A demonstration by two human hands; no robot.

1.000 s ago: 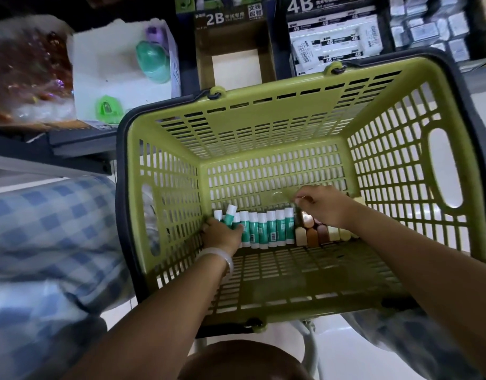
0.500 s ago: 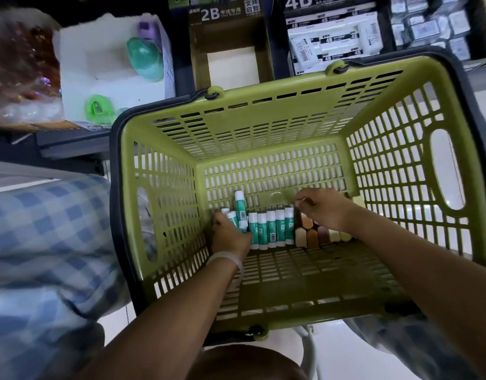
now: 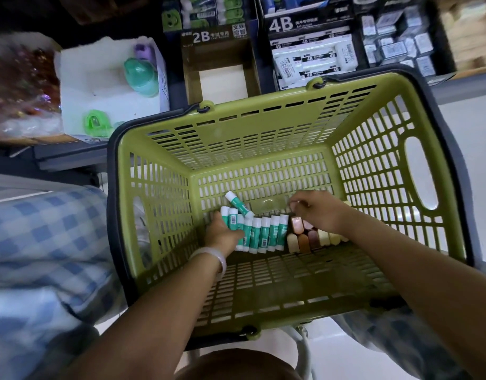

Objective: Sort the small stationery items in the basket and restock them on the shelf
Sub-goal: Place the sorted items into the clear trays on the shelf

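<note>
While hands sort glue sticks (image 3: 265,234), empty 2B box (image 3: 219,67) behind basket (image 3: 263,133)

You look down into a green slatted basket (image 3: 263,138). On its floor lies a row of green-and-white glue sticks (image 3: 265,234), side by side, with one stick (image 3: 237,203) tilted across the row's far left end. Touching the row's right end, tan and brown erasers (image 3: 309,238) are packed together.

Left hand (image 3: 224,233) fingers hidden among glue sticks (image 3: 265,234); left-edge shelf goods (image 3: 19,89) blurred.
</note>
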